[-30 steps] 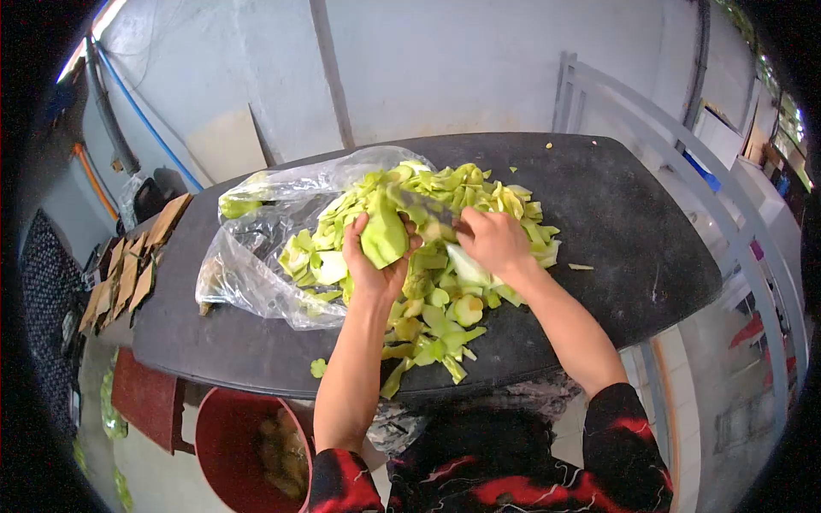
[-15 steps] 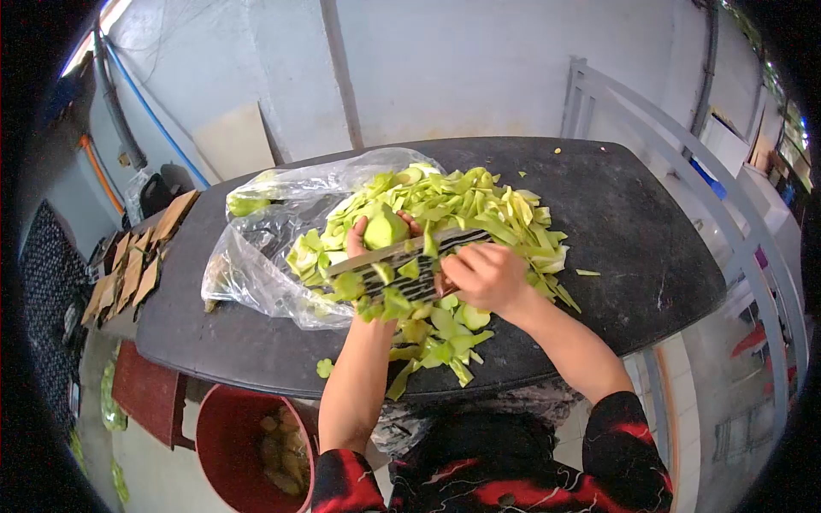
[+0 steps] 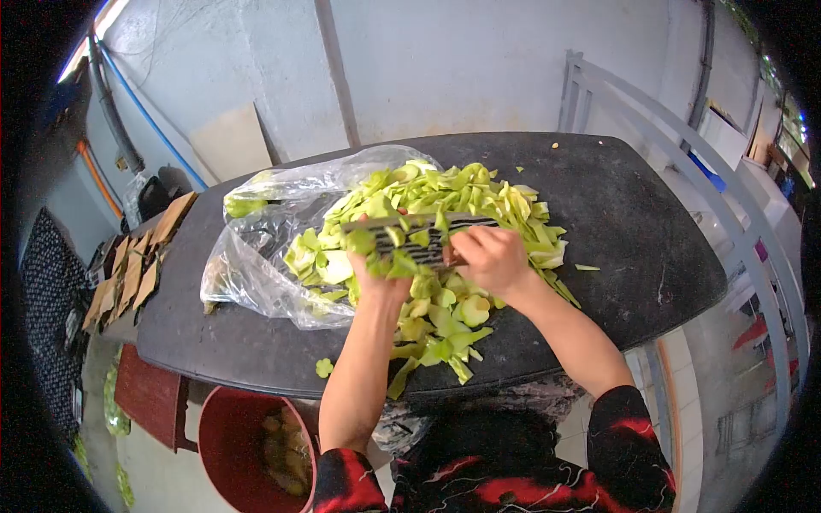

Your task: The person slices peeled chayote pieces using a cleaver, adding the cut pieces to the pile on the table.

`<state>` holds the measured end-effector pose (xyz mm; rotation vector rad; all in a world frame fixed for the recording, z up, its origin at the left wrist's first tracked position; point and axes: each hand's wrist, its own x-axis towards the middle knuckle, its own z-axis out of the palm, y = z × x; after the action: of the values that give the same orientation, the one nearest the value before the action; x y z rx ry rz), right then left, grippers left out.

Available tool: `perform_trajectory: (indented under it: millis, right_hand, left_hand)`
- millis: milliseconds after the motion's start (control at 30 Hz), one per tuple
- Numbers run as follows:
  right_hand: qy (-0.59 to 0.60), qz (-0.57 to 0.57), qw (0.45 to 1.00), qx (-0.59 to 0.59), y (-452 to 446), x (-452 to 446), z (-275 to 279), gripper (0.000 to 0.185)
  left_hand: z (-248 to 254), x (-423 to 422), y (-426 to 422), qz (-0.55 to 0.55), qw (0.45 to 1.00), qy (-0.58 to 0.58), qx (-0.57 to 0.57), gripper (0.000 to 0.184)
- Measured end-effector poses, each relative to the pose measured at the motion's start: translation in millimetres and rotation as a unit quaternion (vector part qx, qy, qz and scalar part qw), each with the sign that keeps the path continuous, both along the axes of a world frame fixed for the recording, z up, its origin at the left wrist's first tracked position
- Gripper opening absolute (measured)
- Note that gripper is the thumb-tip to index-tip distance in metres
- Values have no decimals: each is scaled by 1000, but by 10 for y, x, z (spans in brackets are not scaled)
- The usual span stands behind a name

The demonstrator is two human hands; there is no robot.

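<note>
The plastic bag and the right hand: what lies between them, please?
In the head view, the heap of green slices lies between the plastic bag and the right hand. The knife and the left hand show there too.

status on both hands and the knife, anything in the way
Right hand gripping knife. Left hand partly hidden behind it, hold unclear. Green pieces clinging to the knife, pile of them on table.

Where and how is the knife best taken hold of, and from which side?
I would grip the knife by its handle, coming from the right, fingers wrapped round it. The right hand holds that end, hiding most of it. The broad blade extends left, in front of the left hand, with slices clinging to its face, so gripping there seems risky.
</note>
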<state>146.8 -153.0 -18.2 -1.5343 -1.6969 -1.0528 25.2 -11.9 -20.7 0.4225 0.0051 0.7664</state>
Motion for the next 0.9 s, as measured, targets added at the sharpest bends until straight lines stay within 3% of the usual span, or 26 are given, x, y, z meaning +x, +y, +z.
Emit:
perform_trajectory:
  millis: [67,200,333,400,467,533,633,667,767,800,867,900]
  right_hand:
    - [38,3,999,-7,-33,70,22,19]
    - [3,35,999,15,-101,-118,102,21]
    - [-12,43,999,4,-103,-267,135,22]
    - [-7,45,999,1,-56,-134,46,19]
    - [26,-16,999,-27,14,56,-42,17]
    - [35,8,999,15,-13,98,61,18]
    - [33,6,999,23,-47,71,77,18]
    - [33,6,999,24,-78,-4,113,18]
    - [16,36,999,-5,-142,-136,128,20]
    - [18,35,999,-5,-114,-81,103,20]
    - [71,-52,996,-32,10,167,-23,20]
    - [85,-85,992,-39,56,327,-82,23]
  left_hand:
    - [56,-5,-36,30,999,14,22,42]
    - [3,1,67,-76,993,-56,66,46]
    - [-47,-11,71,-97,993,-46,55,48]
    - [-100,21,121,-149,978,-115,90,48]
    - [-115,1,51,-55,996,-35,69,49]
    - [69,0,-73,21,999,18,18,46]
    - [-13,-22,-58,-19,998,-2,64,51]
    - [-144,7,46,-81,991,-47,95,50]
    - [-158,15,91,-96,978,-58,176,48]
    - [-112,8,29,-97,978,-57,176,48]
    - [-32,28,-125,17,999,31,7,47]
    - [112,4,-164,14,997,73,36,45]
